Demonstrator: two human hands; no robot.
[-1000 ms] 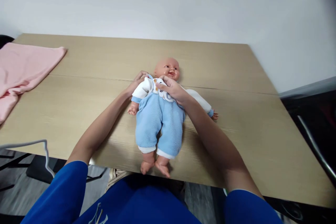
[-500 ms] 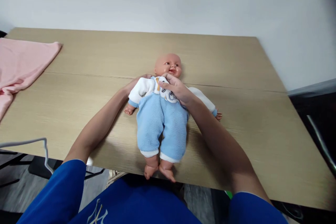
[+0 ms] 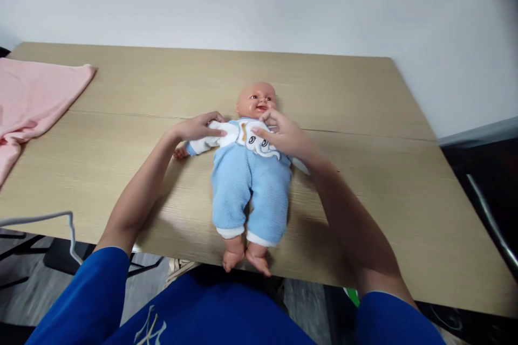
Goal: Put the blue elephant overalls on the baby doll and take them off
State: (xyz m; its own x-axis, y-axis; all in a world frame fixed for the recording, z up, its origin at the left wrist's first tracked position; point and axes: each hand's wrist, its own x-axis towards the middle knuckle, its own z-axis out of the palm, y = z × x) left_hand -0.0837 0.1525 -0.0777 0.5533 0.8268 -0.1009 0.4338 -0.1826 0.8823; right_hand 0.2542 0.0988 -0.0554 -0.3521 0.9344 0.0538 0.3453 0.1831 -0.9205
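Note:
A baby doll (image 3: pixel 251 188) lies face up on the table, feet towards me. It has a bald head, light blue fleece trousers and a white top with an animal face on the chest. My left hand (image 3: pixel 198 127) straddles the doll's upper arm on the left, thumb across the white sleeve and fingers on its far side. On the upper chest, just under the chin, rests my right hand (image 3: pixel 285 132), its thumb and curved forefinger apart with a gap between them. My right forearm covers most of the doll's other arm.
A pink cloth (image 3: pixel 36 97) lies at the table's left end. The wooden table (image 3: pixel 376 97) stands against a white wall, with a seam running across its top. A pale bent tube (image 3: pixel 70 232) rises by the front left edge, near a dark stool or chair.
My left hand has come out from behind the doll's shoulder and moved left. The sleeved arm beside it has swung outward and up. My right hand has shifted slightly right on the chest.

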